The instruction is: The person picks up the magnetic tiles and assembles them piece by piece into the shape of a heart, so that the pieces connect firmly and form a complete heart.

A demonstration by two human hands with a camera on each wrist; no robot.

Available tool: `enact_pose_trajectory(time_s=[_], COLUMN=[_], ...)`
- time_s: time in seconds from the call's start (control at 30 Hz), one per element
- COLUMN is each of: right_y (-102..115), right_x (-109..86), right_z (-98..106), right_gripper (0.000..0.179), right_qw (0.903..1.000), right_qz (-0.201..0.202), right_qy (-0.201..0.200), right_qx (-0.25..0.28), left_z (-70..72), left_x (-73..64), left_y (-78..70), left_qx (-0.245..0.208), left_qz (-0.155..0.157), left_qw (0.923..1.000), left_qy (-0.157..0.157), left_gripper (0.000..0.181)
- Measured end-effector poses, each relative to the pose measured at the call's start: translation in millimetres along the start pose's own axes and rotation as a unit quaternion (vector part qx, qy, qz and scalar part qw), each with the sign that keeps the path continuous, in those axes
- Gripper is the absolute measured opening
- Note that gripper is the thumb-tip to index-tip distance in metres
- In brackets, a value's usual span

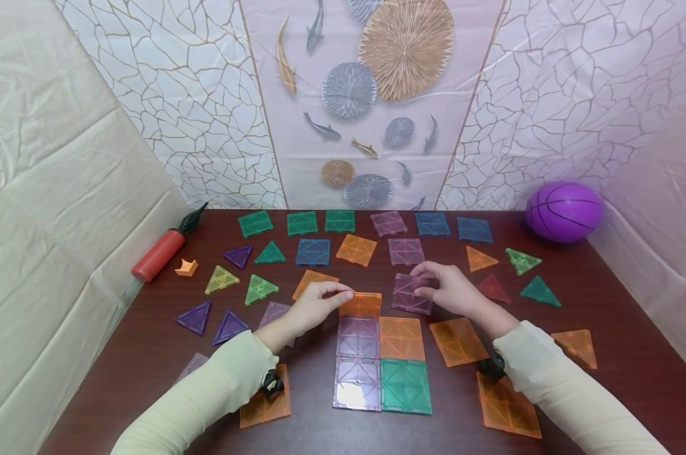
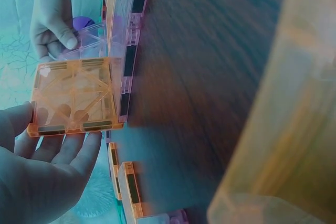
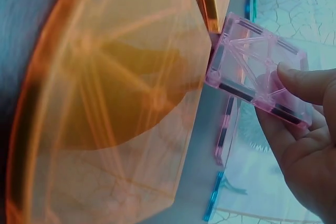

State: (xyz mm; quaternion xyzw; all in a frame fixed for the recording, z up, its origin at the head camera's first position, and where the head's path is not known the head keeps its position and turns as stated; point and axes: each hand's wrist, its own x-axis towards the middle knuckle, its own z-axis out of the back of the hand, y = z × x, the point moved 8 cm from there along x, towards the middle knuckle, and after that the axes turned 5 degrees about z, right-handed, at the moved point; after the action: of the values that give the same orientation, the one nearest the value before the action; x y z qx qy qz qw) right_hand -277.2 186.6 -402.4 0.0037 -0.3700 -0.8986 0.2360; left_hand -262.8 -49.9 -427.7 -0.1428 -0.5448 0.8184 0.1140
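A flat block of joined magnetic tiles lies before me: two purple squares (image 1: 357, 338), an orange square (image 1: 402, 339) and a green square (image 1: 405, 387). At its back left edge an orange square tile (image 1: 361, 304) stands upright. My left hand (image 1: 316, 308) holds that tile by its side, thumb and fingers about it, as the left wrist view shows. To the right, my right hand (image 1: 448, 291) pinches a translucent purple square tile (image 1: 409, 294) between thumb and fingers. In the right wrist view this purple tile (image 3: 262, 69) is tilted up off the table.
Several loose tiles surround the block, including an orange tile (image 1: 458, 342) near my right forearm and a purple triangle (image 1: 230, 327) on the left. Behind stand a red pump (image 1: 160, 254) at left and a purple ball (image 1: 565, 212) at right.
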Motion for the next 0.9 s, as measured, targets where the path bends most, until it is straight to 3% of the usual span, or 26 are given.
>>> enact_pose_trajectory(time_s=[0.53, 0.9], right_y=[32, 31], right_x=[-9.6, -11.8], right_z=[-21, -22], right_gripper=[0.021, 0.021], right_qw=[0.9989, 0.9989], right_qz=[0.036, 0.031], right_qy=[0.027, 0.035], right_qx=[0.012, -0.006], left_z=[0.7, 1.1], left_x=[0.9, 0.2], left_y=[1.1, 1.2], left_qx=[-0.004, -0.006], left_qz=[0.001, 0.008], left_qw=[1.0, 0.9999], left_qy=[-0.003, -0.003], left_gripper=[0.026, 0.025])
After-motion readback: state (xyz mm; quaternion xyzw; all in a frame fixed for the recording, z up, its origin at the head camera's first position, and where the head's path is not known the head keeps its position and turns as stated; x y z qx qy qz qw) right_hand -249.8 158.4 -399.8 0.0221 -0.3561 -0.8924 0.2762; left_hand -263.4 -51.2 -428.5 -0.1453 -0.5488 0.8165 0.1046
